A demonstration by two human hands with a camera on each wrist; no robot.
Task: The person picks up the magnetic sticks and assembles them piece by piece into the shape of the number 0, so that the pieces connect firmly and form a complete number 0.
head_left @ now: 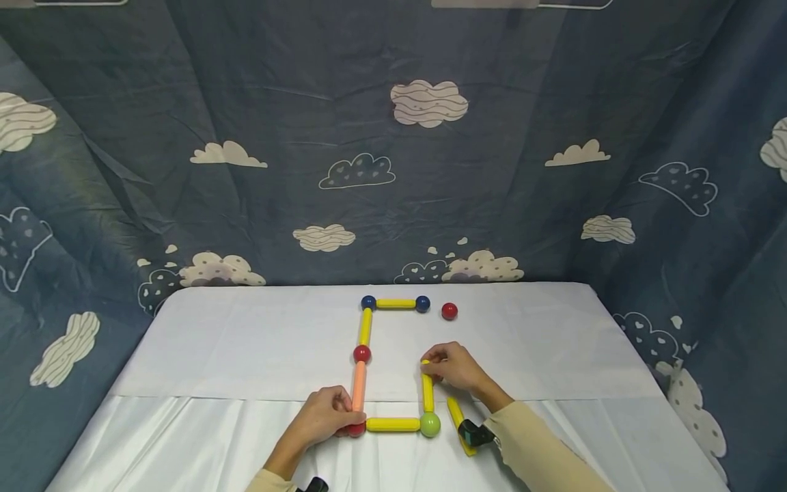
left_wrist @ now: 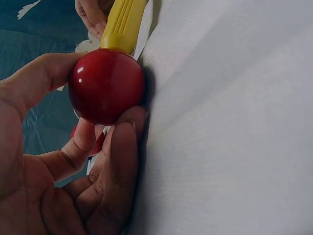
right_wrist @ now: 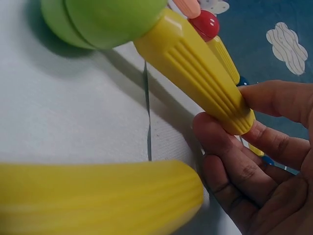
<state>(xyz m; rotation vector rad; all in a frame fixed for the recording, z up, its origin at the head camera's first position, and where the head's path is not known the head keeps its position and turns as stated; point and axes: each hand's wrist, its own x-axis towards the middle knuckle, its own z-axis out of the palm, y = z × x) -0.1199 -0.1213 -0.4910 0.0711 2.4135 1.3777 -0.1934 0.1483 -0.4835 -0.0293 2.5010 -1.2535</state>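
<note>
At the near left corner of a magnetic-rod frame, my left hand grips a red ball between thumb and fingers. From that ball a yellow rod runs right to a green ball, and a pink rod runs away from me. My right hand pinches the far end of a second yellow rod, whose near end meets the green ball. Under my right wrist lies a loose curved yellow rod, partly hidden by the wrist camera.
Beyond the pink rod come a red ball, a yellow rod and a blue ball. Another yellow rod joins it to a second blue ball. A separate red ball sits right of that on the white cloth.
</note>
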